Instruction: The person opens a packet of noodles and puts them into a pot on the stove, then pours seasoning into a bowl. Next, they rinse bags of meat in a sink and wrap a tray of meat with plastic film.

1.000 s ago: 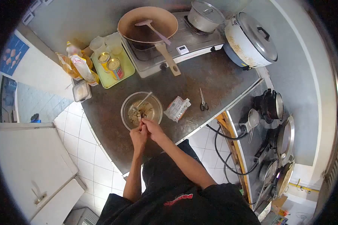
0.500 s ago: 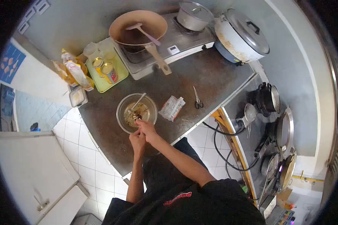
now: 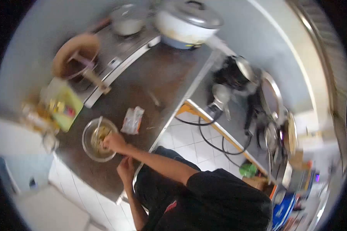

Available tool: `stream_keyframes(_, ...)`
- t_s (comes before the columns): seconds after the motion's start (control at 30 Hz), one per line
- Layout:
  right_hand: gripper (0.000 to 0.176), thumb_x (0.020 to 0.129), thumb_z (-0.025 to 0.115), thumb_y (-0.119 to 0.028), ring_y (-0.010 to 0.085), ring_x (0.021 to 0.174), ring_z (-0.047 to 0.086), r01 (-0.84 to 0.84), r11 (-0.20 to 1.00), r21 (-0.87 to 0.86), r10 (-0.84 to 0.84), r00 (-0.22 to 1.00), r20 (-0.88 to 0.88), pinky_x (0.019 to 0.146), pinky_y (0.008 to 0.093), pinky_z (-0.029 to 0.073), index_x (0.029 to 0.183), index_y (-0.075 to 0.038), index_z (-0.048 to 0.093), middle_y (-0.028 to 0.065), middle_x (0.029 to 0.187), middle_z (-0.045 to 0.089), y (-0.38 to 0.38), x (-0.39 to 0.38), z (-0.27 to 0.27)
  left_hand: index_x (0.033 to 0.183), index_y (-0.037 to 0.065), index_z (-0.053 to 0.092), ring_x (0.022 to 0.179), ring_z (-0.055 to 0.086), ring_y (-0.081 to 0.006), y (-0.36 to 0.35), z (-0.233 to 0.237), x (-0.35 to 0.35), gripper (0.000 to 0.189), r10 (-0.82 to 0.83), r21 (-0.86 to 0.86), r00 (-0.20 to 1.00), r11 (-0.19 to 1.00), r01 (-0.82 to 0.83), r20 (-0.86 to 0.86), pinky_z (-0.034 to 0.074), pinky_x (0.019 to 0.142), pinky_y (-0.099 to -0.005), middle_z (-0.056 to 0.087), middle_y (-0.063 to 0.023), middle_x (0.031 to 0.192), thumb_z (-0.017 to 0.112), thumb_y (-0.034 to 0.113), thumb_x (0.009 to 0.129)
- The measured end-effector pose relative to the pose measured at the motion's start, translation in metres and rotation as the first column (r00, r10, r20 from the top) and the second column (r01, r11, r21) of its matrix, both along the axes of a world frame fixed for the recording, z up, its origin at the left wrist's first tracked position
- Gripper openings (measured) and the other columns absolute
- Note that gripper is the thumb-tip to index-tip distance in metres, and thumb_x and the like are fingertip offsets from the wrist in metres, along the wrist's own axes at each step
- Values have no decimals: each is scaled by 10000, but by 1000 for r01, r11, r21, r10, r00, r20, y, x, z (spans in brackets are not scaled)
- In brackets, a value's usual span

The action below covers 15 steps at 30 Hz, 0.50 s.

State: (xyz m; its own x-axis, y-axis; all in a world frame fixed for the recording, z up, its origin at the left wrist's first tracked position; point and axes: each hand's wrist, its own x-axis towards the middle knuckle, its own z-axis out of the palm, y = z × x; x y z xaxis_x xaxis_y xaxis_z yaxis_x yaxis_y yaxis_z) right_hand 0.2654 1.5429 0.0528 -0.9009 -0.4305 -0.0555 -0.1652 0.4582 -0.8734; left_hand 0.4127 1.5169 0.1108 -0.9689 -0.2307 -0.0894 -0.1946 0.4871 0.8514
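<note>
A clear bowl [image 3: 89,152] with a brownish mixture and a light-coloured utensil in it stands on the dark counter. My right hand [image 3: 115,143] is over the bowl's right side, its fingers curled around something I cannot make out. Below and to the right, near the counter's edge, my left hand [image 3: 125,168] is apart from the bowl, its fingers blurred. A white-and-red plastic packet [image 3: 132,121] lies to the right of the bowl.
On the stove are a wok [image 3: 61,61] and a lidded pot [image 3: 128,23]. A large rice cooker [image 3: 185,27] stands behind. A green tray [image 3: 70,111] holds cans at the left. Pans [image 3: 271,96] fill the right-hand surface, with black hoses below.
The view has swung to the right and blurred. My left hand has come away from my right hand, toward the counter's edge. My right hand remains at the bowl.
</note>
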Motion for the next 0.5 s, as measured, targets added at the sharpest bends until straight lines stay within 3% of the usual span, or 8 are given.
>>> stream_keyframes(0.07, 159, 895, 676, -222, 174, 581, 615, -88, 977, -196, 89, 996, -2, 580, 345, 495, 945, -88, 746, 78, 719, 678, 10, -11, 22, 978, -12, 720, 763, 732, -305, 18, -5, -7, 184, 31, 23, 1000, 999, -31, 0, 551, 681, -361, 731, -175, 856, 664, 152, 918)
stream_keyframes(0.1, 215, 957, 635, -233, 117, 608, 618, -19, 980, -199, 131, 814, 566, 579, 287, 501, 1034, -57, 731, 40, 728, 671, 24, -18, 50, 1009, 0, 728, 841, 727, -335, 26, -3, -15, 207, 13, -68, 992, 998, -4, 122, 550, 722, -393, 723, -212, 916, 683, 172, 904)
stream_keyframes(0.2, 241, 977, 618, -151, 130, 722, 673, 242, 806, -540, 257, 679, 687, 678, 256, 579, 1135, 12, 698, 51, 858, 695, 62, -37, 51, 1084, 13, 688, 999, 649, -383, 51, -12, -43, 267, 4, -115, 999, 993, 2, 49, 518, 862, -436, 674, -197, 1083, 711, 141, 851)
stream_keyframes(0.27, 228, 959, 659, -165, 124, 880, 672, 257, 798, -544, 145, 795, 588, 764, 271, 576, 1126, -19, 709, 55, 985, 710, 104, -59, 75, 1166, 34, 633, 1137, 574, -405, 65, -19, -68, 362, 3, -236, 999, 972, -11, -37, 485, 937, -463, 598, -195, 1255, 728, 122, 827)
stream_keyframes(0.3, 182, 932, 687, -153, 125, 875, 671, 167, 877, -450, -16, 947, 320, 746, 289, 562, 1071, -47, 737, 24, 957, 727, 128, -76, 51, 1229, 45, 585, 1181, 530, -423, 70, -21, -84, 462, 32, -282, 997, 958, -51, -71, 465, 963, -484, 541, -201, 1316, 749, 128, 805)
stream_keyframes(0.37, 145, 886, 702, -115, 177, 813, 687, 240, 932, -271, -230, 971, 69, 731, 344, 548, 1015, -83, 759, 28, 919, 747, 173, -116, 33, 1354, 69, 491, 1269, 442, -459, 80, -30, -113, 671, 69, -364, 989, 925, -112, -129, 425, 1016, -525, 427, -211, 1437, 793, 141, 760)
stream_keyframes(0.43, 154, 821, 718, -103, 270, 749, 693, 266, 944, 194, -161, 887, -432, 725, 388, 542, 965, -112, 773, 83, 875, 751, 204, -155, 30, 1416, 89, 424, 1282, 425, -473, 85, -14, -141, 814, 116, -388, 990, 911, -137, -77, 412, 1023, -558, 385, -230, 1464, 829, 162, 713)
stream_keyframes(0.5, 171, 824, 717, -120, 306, 765, 682, -169, 959, 226, 220, 950, -222, 826, 433, 502, 986, -97, 767, 132, 909, 736, 203, -186, 3, 1480, 98, 343, 1278, 434, -479, 89, -19, -161, 980, 162, -440, 987, 884, -154, -20, 412, 1023, -581, 431, -240, 1432, 867, 192, 658)
